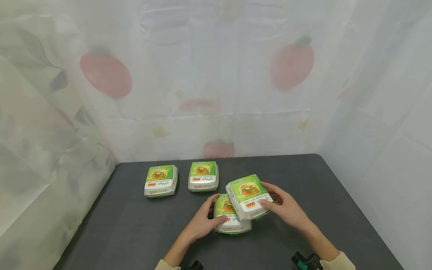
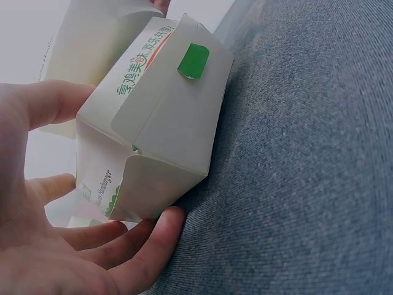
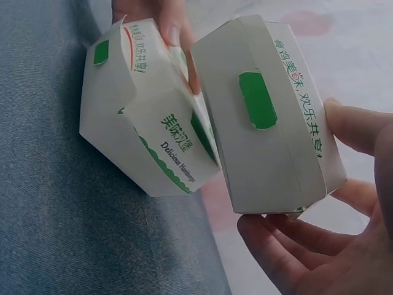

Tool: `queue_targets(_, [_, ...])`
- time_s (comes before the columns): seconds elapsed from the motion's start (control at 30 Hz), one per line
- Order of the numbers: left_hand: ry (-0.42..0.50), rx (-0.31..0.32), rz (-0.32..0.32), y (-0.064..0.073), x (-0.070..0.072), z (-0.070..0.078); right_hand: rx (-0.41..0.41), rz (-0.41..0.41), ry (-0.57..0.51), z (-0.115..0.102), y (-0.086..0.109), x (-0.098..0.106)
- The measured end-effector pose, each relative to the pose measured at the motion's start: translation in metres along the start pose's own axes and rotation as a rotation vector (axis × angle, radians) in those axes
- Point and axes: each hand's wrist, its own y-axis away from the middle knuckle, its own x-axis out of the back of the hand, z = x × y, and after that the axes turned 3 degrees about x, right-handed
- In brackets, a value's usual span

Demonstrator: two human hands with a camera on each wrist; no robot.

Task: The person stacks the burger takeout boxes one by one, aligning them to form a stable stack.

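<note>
My right hand (image 1: 289,208) holds a green-and-white burger box (image 1: 249,195), thumb on its top and fingers at its right side. That box is raised and tilted, and in the head view it overlaps the upper right of a second burger box (image 1: 233,228). The second box sits on the dark table (image 1: 135,232), gripped by my left hand (image 1: 202,221) with the thumb on top and the fingers along its left side. In the right wrist view, the raised box (image 3: 221,123) shows its green tab, beside the lower box (image 3: 116,123).
Two more burger boxes stand farther back, one at the left (image 1: 161,181) and another box (image 1: 203,176) nearer the middle. A pale curtain (image 1: 216,75) with printed fruit hangs behind the table and along both sides. Dark wrist devices (image 1: 307,261) sit near the sleeves.
</note>
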Motion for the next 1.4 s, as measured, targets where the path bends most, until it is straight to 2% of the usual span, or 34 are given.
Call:
queue_targets(0.3, [0.014, -0.004, -0.005, 0.003, 0.0, 0.004, -0.027, 0.011, 0.023, 0.0, 0.001, -0.005])
queue_targets(0.57, [-0.059, -0.008, -0.02, 0.005, 0.003, 0.001, -0.014, 0.016, 0.037, 0.0, 0.002, -0.009])
queue_targets(0.67, [-0.136, -0.026, 0.025, 0.007, 0.005, 0.005, -0.009, 0.02, 0.042, 0.0, 0.003, -0.01])
queue_targets(0.8, [-0.21, -0.067, 0.121, 0.011, 0.002, 0.018, -0.01, 0.034, 0.046, -0.001, 0.004, -0.011])
queue_targets(0.9, [-0.2, -0.095, 0.149, 0.015, -0.004, 0.032, -0.01, 0.046, 0.051, -0.003, 0.005, -0.013])
queue_targets(1.07, [-0.162, -0.105, 0.121, 0.019, -0.016, 0.047, -0.026, 0.062, 0.053, -0.008, 0.007, -0.016])
queue_targets(1.2, [-0.155, -0.089, 0.126, 0.019, -0.021, 0.049, -0.041, 0.058, 0.041, -0.009, 0.007, -0.021])
queue_targets(1.4, [-0.113, -0.086, 0.128, 0.016, -0.021, 0.046, -0.03, 0.051, 0.031, -0.01, 0.009, -0.031])
